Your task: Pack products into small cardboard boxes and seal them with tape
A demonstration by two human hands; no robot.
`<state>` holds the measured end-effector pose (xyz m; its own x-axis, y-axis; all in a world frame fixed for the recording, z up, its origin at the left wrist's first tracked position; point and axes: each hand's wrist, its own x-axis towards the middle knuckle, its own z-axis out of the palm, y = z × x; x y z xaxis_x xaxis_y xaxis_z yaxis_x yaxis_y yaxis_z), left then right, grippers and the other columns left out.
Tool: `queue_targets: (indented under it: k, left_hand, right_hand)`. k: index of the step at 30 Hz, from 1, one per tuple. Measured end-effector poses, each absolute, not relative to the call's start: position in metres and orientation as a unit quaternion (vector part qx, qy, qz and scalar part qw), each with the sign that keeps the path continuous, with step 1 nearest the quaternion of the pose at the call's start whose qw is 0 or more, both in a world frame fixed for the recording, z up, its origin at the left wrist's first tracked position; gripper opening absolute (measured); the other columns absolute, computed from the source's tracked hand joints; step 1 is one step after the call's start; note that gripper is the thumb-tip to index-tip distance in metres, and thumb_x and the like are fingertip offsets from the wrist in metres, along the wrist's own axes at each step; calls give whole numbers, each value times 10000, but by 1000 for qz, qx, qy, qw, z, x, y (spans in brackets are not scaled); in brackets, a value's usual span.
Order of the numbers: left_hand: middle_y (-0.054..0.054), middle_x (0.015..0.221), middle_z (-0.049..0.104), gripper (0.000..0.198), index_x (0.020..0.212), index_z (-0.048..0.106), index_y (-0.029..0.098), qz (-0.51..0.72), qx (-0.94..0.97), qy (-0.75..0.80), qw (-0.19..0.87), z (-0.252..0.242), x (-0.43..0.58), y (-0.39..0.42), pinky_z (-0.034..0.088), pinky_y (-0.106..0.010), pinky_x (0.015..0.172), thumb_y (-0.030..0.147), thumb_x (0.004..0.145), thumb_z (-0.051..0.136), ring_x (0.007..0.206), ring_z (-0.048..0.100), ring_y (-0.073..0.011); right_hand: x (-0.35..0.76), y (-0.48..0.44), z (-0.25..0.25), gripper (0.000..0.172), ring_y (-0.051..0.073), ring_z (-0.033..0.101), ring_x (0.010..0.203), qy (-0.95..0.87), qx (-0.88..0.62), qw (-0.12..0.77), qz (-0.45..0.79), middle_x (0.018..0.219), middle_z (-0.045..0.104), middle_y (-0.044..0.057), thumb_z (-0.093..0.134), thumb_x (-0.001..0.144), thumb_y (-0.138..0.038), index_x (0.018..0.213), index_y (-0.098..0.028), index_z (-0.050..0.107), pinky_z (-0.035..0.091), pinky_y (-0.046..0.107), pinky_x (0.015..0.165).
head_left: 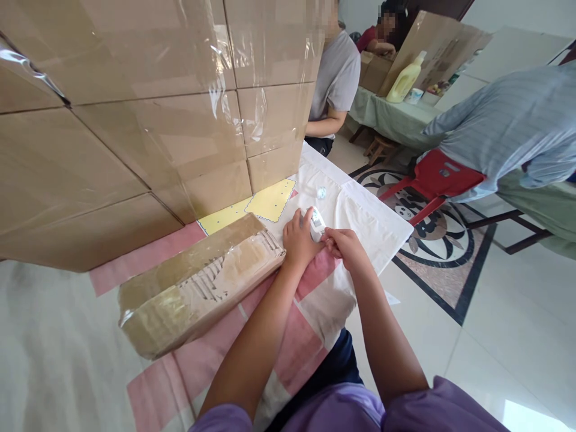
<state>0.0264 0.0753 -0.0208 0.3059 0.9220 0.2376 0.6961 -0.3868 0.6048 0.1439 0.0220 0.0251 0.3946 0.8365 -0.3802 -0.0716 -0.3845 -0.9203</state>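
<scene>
Over the front part of the table, my left hand [299, 237] curls around the left side of a small white object [317, 222] with a grey printed label. Its exact kind is not clear. My right hand [344, 245] is closed in a pinch at the near end of that white object; the fingertips partly hide what they grip. Just beyond the hands lies a small crumpled clear-and-bluish piece [321, 192]. A yellow patterned sheet [272, 201] rests to the left of it, partly under the cartons.
A wall of taped cardboard cartons [193, 120] rises at the left. A long torn-edged cardboard box [198, 288] lies beside my left forearm on the pink-and-white cloth [306, 342]. Co-workers sit beyond, one on a red chair [445, 174]. A yellow bottle [406, 78] stands on the far table.
</scene>
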Motion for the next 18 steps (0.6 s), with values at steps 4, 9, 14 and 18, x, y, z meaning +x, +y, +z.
queue_targets:
  k: [4,9,14,18]
  left_hand:
    - [-114,1639,409,814,1566,405,291,283,785,520,183,-21,27,76,386,-443,1181,575,856,686,1407,508,-319]
    - [-138,1638,405,915,1619,300,236,297,786,514,170,-23,28,75,394,-424,1176,634,871,646,1405,511,-313]
    - [-146,1628,414,869,1611,315,228,292,787,515,172,-21,27,75,402,-432,1162,574,886,648,1389,523,-323]
    - [-141,1624,423,839,1608,317,228,290,786,517,176,-19,26,75,404,-431,1162,489,889,664,1385,527,-315]
  right_hand:
    - [141,17,20,255,67,279,425,-298,-675,503,450,461,447,-40,714,715,-414,653,-175,650,167,272,436]
    - [140,9,12,250,64,254,423,-307,-651,535,442,460,407,-60,691,730,-423,659,-193,623,191,274,450]
    - [140,7,1,274,73,271,412,-314,-634,554,440,451,414,-56,680,776,-444,670,-196,631,208,275,452]
    - [140,6,-4,265,83,282,428,-317,-619,577,428,444,407,-53,648,824,-413,667,-199,635,224,274,466]
